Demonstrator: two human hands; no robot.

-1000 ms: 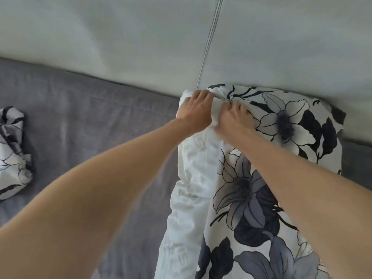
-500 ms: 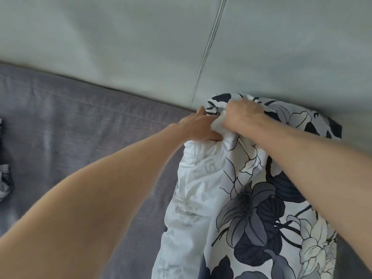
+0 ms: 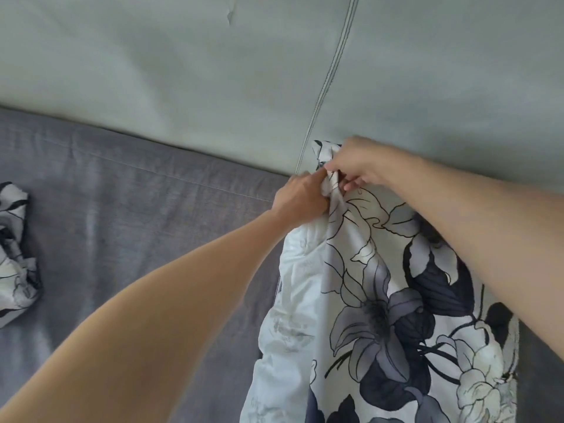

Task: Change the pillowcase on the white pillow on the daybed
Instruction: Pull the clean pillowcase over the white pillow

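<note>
The white pillow (image 3: 290,306) lies on the grey daybed seat (image 3: 131,215), its far end against the pale backrest. A floral pillowcase (image 3: 396,300), white with grey and black flowers, covers its right part; a white strip shows along the left. My left hand (image 3: 300,198) pinches the pillow's far corner. Just to the right of it, my right hand (image 3: 357,161) grips the pillowcase edge, bunched up at that corner. Both hands touch each other there.
A second crumpled floral pillowcase (image 3: 15,254) lies at the left edge of the seat. The pale green backrest (image 3: 213,71) with a vertical seam (image 3: 332,68) fills the upper half.
The pillowcase edge has been gathered over the far corner and bunched there. My right hand has shifted up and right along it. The view swung back left, bringing the other pillowcase in.
</note>
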